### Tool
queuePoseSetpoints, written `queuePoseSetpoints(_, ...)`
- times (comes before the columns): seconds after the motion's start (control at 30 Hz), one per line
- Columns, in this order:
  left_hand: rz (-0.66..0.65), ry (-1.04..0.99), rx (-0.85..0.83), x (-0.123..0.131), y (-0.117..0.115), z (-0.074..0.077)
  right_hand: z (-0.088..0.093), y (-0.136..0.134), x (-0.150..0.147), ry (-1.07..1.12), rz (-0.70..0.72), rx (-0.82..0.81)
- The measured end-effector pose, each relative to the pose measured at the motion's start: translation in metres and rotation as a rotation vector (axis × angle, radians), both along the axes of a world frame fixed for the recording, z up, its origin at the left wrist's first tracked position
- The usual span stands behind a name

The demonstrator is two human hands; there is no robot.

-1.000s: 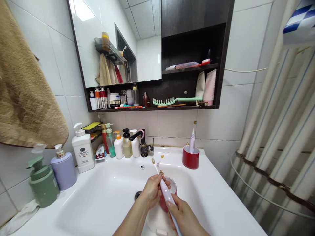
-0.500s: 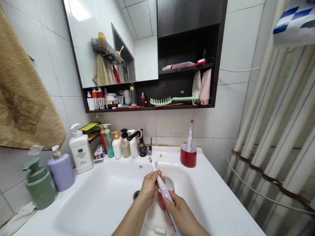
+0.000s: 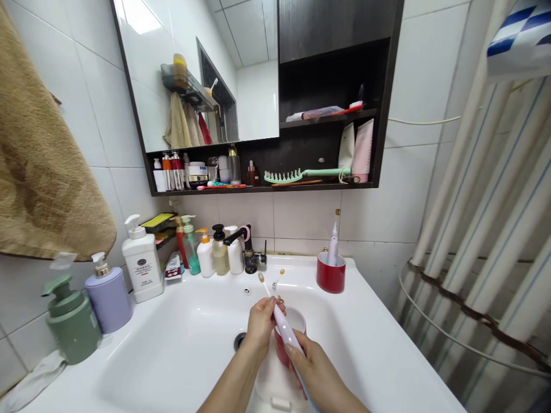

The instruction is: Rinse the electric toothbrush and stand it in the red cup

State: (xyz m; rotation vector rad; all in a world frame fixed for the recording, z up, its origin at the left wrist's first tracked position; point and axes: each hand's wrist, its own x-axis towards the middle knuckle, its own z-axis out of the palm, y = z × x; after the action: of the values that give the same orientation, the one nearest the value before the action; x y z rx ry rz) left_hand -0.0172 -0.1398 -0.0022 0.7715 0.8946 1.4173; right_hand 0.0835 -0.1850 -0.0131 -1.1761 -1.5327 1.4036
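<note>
Toothbrush (image 3: 284, 328) in right hand (image 3: 319, 373); bottle label (image 3: 144, 265) illegible

sink (image 3: 181, 344): glossy white ceramic | towel (image 3: 43, 172): rough tan cloth | toothbrush (image 3: 286, 330): smooth plastic

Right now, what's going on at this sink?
A person stands at a white ceramic sink, holding a pale pink electric toothbrush in both hands. The left hand grips it near the neck, the right hand lower on the handle. A red cup with a white inside sits just beneath them, over the basin. A second red cup holding another toothbrush stands on the rim.
</note>
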Motion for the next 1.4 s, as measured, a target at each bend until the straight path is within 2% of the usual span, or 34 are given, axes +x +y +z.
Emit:
queuePoseSetpoints(0.13,-0.086,-0.034,-0.057,-0.002,-0.001,0.002,0.000,-0.003,0.000,0.166,0.104,-0.166)
queuePoseSetpoints(0.23,-0.079,-0.036,-0.044,0.001,-0.005,0.006,0.006,-0.006,0.001,0.236,0.117,-0.159)
queuePoseSetpoints(0.3,-0.063,-0.022,-0.011,0.004,-0.008,0.010,0.015,-0.005,0.001,0.277,0.055,-0.074)
queuePoseSetpoints(0.4,-0.034,0.048,0.038,0.006,-0.011,0.017,0.038,0.009,0.003,0.307,-0.132,0.115)
queuePoseSetpoints(0.5,0.025,0.188,0.114,0.005,-0.008,0.019,0.056,0.035,0.004,0.187,-0.259,0.317)
queuePoseSetpoints(0.53,0.043,0.257,0.160,0.004,-0.007,0.018,0.058,0.044,0.003,0.166,-0.280,0.336)
queuePoseSetpoints(0.63,0.056,0.531,0.293,-0.002,-0.004,0.008,0.049,0.065,-0.002,0.083,-0.305,0.351)
queuePoseSetpoints(0.77,-0.011,0.850,0.379,-0.010,-0.008,-0.010,0.020,0.074,-0.008,-0.064,-0.298,0.353)
queuePoseSetpoints(0.9,-0.134,0.940,0.462,-0.012,-0.013,-0.022,0.000,0.072,-0.007,-0.188,-0.298,0.366)
queuePoseSetpoints(1.03,-0.143,1.009,0.499,-0.007,-0.010,-0.024,-0.008,0.073,-0.002,-0.275,-0.317,0.369)
queuePoseSetpoints(1.1,-0.141,1.097,0.505,-0.003,-0.006,-0.022,-0.008,0.076,0.001,-0.303,-0.337,0.365)
queuePoseSetpoints(1.2,-0.179,1.353,0.530,0.004,0.003,-0.013,-0.003,0.086,0.009,-0.325,-0.374,0.352)
queuePoseSetpoints(1.3,-0.201,1.611,0.567,0.013,0.019,0.003,0.005,0.097,0.019,-0.317,-0.440,0.351)
queuePoseSetpoints(1.4,-0.139,1.717,0.586,0.024,0.040,0.022,0.012,0.106,0.028,-0.299,-0.564,0.354)
